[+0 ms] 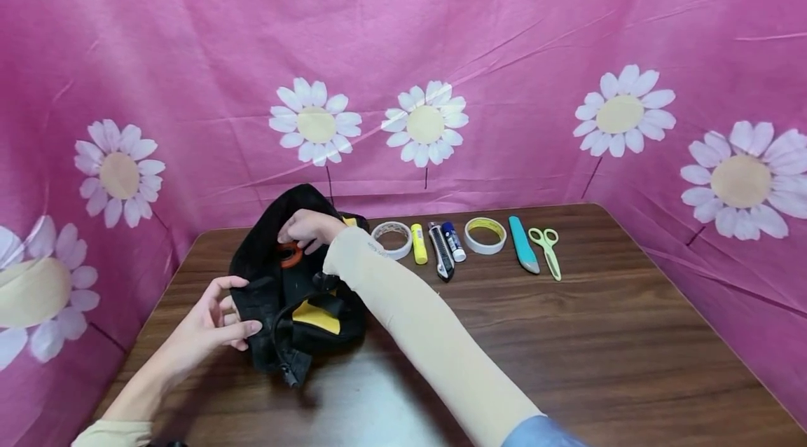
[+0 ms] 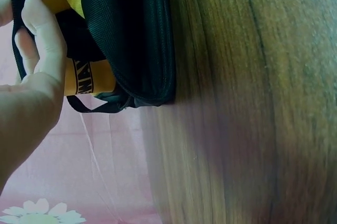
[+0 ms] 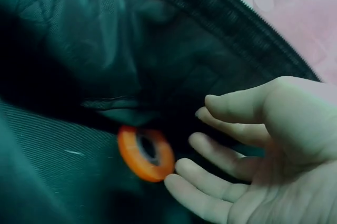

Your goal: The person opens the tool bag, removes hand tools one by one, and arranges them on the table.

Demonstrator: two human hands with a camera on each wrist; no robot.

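Note:
A black bag [image 1: 261, 293] with yellow patches stands on the left of the table, its mouth spread wide. My left hand [image 1: 211, 317] pinches the bag's near-left edge between thumb and fingers; the left wrist view shows that hand [image 2: 39, 61] at the zippered rim. Inside the bag, my right hand [image 1: 310, 228] reaches in with loosely bent fingers. Close to its fingertips lies an orange ring-shaped thing [image 3: 145, 153] with a dark centre; its exact kind cannot be told. The right hand [image 3: 253, 155] shows nothing gripped between thumb and fingers.
Right of the bag lie a white tape roll [image 1: 392, 240], yellow glue stick [image 1: 419, 244], grey-black cutter [image 1: 441, 251], blue-capped glue stick [image 1: 453, 242], yellow-lined tape roll [image 1: 485, 236], teal cutter [image 1: 523, 245] and green scissors [image 1: 547, 251]. Pink flowered cloth [image 1: 504, 69] hangs behind the wooden table [image 1: 599, 335].

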